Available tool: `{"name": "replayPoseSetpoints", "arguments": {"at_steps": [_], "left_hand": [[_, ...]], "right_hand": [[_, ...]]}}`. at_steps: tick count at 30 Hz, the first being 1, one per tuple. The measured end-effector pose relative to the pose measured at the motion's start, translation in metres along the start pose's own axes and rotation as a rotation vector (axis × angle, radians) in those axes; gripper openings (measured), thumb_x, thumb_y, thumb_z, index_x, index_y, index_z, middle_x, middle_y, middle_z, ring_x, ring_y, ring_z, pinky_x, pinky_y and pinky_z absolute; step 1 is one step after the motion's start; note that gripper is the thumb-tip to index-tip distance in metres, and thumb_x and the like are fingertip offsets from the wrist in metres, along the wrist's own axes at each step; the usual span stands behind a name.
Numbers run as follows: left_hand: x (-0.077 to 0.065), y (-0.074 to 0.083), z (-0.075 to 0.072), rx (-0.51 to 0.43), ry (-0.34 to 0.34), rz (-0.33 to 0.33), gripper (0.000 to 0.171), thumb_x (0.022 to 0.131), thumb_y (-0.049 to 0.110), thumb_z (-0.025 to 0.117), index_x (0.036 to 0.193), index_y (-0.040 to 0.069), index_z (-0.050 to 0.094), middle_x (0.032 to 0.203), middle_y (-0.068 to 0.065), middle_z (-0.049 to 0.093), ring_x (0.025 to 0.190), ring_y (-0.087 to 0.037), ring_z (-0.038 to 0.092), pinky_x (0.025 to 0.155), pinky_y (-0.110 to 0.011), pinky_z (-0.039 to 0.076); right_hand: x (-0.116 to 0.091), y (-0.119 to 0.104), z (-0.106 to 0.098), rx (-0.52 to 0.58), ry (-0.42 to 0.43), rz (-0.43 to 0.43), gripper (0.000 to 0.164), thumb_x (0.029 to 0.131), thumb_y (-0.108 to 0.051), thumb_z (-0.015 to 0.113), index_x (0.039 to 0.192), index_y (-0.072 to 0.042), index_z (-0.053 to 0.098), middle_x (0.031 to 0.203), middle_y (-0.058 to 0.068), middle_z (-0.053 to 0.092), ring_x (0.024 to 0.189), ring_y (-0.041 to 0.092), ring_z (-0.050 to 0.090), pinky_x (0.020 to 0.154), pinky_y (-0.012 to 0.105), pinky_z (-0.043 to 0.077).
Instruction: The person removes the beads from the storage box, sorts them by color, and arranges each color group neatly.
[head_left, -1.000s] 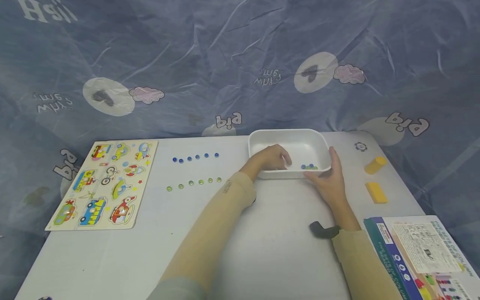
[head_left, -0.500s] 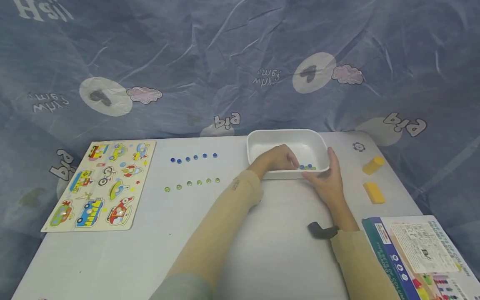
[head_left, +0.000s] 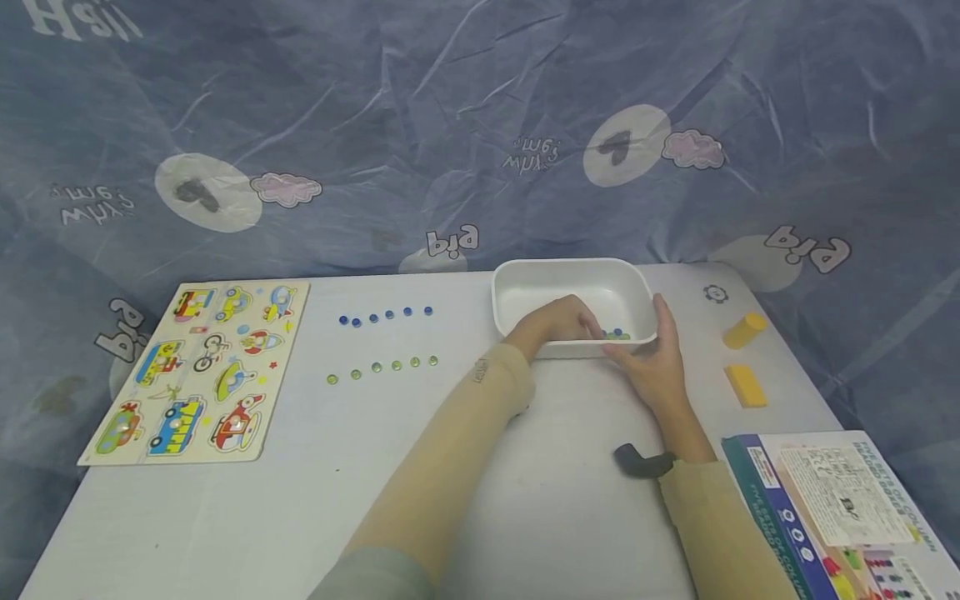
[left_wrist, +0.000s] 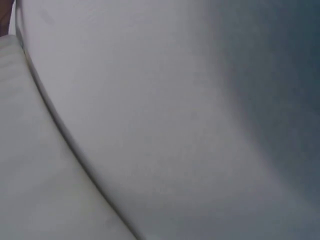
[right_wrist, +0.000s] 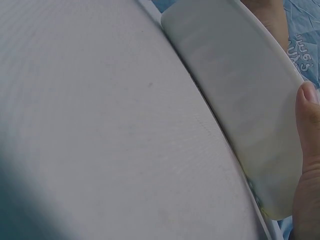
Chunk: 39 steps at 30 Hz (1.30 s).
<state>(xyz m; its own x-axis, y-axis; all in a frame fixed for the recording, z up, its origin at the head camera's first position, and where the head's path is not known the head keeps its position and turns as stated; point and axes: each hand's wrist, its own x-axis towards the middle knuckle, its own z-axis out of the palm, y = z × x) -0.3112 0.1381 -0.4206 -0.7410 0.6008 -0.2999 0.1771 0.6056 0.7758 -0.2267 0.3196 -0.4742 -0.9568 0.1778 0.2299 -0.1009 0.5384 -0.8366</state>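
Note:
My left hand (head_left: 564,318) reaches over the near rim into a white plastic tray (head_left: 525,287). Its fingers point down beside a small cluster of blue and green beads (head_left: 617,332) in the near right corner. The fingertips are hidden, so whether they pinch a bead cannot be told. My right hand (head_left: 660,371) grips the tray's near right corner, the thumb on the front side and the fingers along the right side. In the right wrist view the thumb (right_wrist: 309,115) lies against the tray wall (right_wrist: 235,90). The left wrist view shows mostly blurred white surface.
Left of the tray run a row of blue beads (head_left: 389,315) and a row of green beads (head_left: 377,367). A wooden vehicle puzzle board (head_left: 202,367) lies far left. Rightward are a yellow cylinder (head_left: 745,331), a yellow block (head_left: 746,386) and a printed box (head_left: 832,508).
My left hand has moved right inside the tray, up to the bead cluster, and now covers part of it. The right hand keeps its grip on the tray.

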Motion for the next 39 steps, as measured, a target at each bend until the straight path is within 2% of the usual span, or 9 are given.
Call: {"name": "replayPoseSetpoints", "arguments": {"at_steps": [6,13,18,22,26,30,33,36,39], "left_hand": [[0.0,0.006,0.002,0.003,0.021,-0.067,0.024,0.067,0.016,0.08,0.088,0.027,0.074,0.095,0.008,0.071,0.091,-0.011,0.062,0.085,-0.033,0.052],[0.003,0.01,0.006,0.003,0.016,-0.115,0.021,0.069,0.015,0.078,0.086,0.028,0.073,0.1,0.009,0.07,0.095,-0.012,0.06,0.088,-0.036,0.051],[0.005,0.007,0.006,0.028,0.046,-0.07,0.015,0.075,0.017,0.074,0.087,0.025,0.074,0.1,0.008,0.07,0.096,-0.011,0.06,0.09,-0.033,0.05],[0.004,0.007,0.003,0.043,0.067,0.026,0.01,0.085,0.023,0.067,0.093,0.022,0.072,0.101,0.007,0.069,0.1,-0.011,0.059,0.093,-0.03,0.048],[0.0,0.012,-0.006,0.049,0.112,0.137,0.017,0.09,0.03,0.063,0.101,0.019,0.069,0.112,0.003,0.066,0.109,-0.014,0.058,0.097,-0.029,0.046],[-0.014,0.02,-0.018,0.052,0.153,0.196,0.024,0.094,0.034,0.057,0.112,0.02,0.063,0.126,0.0,0.059,0.121,-0.017,0.053,0.101,-0.03,0.044],[-0.032,0.025,-0.027,0.058,0.18,0.228,0.025,0.095,0.035,0.054,0.115,0.021,0.059,0.123,0.001,0.058,0.125,-0.018,0.052,0.1,-0.03,0.044],[-0.055,0.026,-0.035,0.07,0.223,0.271,0.024,0.096,0.034,0.052,0.115,0.021,0.058,0.099,-0.001,0.056,0.11,-0.015,0.056,0.093,-0.026,0.044],[-0.081,0.022,-0.038,0.075,0.265,0.303,0.022,0.097,0.034,0.052,0.112,0.02,0.058,0.079,0.0,0.044,0.085,-0.013,0.05,0.08,-0.025,0.042]], "right_hand": [[0.001,0.0,0.0,-0.008,0.005,0.011,0.109,0.073,-0.034,0.081,0.15,-0.036,0.005,0.159,-0.006,0.01,0.147,0.023,0.013,0.119,0.046,0.011],[0.0,0.0,0.0,-0.034,0.01,0.02,0.11,0.072,-0.036,0.081,0.151,-0.035,0.005,0.159,-0.006,0.01,0.148,0.022,0.012,0.119,0.047,0.011],[0.0,-0.001,0.0,-0.032,0.0,0.013,0.11,0.072,-0.035,0.081,0.151,-0.035,0.004,0.159,-0.004,0.009,0.148,0.024,0.011,0.119,0.048,0.011],[0.0,0.0,-0.001,-0.018,-0.007,0.006,0.11,0.073,-0.034,0.081,0.151,-0.035,0.004,0.159,-0.004,0.008,0.148,0.023,0.01,0.119,0.048,0.01],[0.002,0.002,-0.002,-0.014,0.001,-0.013,0.109,0.073,-0.032,0.082,0.151,-0.034,0.006,0.159,-0.004,0.009,0.148,0.022,0.009,0.119,0.048,0.01],[0.003,0.004,-0.001,-0.02,0.006,-0.026,0.109,0.073,-0.031,0.081,0.151,-0.032,0.006,0.159,-0.004,0.009,0.148,0.021,0.01,0.119,0.047,0.009],[0.003,0.004,-0.001,-0.024,0.006,-0.016,0.109,0.073,-0.032,0.081,0.151,-0.033,0.006,0.159,-0.005,0.009,0.148,0.021,0.01,0.12,0.047,0.009],[0.003,0.005,0.0,-0.031,0.009,0.006,0.11,0.072,-0.035,0.081,0.151,-0.035,0.005,0.159,-0.007,0.008,0.148,0.021,0.01,0.119,0.047,0.009],[0.002,0.005,0.001,-0.055,0.019,0.032,0.11,0.071,-0.039,0.081,0.15,-0.038,0.004,0.159,-0.008,0.008,0.148,0.02,0.01,0.119,0.047,0.009]]}}
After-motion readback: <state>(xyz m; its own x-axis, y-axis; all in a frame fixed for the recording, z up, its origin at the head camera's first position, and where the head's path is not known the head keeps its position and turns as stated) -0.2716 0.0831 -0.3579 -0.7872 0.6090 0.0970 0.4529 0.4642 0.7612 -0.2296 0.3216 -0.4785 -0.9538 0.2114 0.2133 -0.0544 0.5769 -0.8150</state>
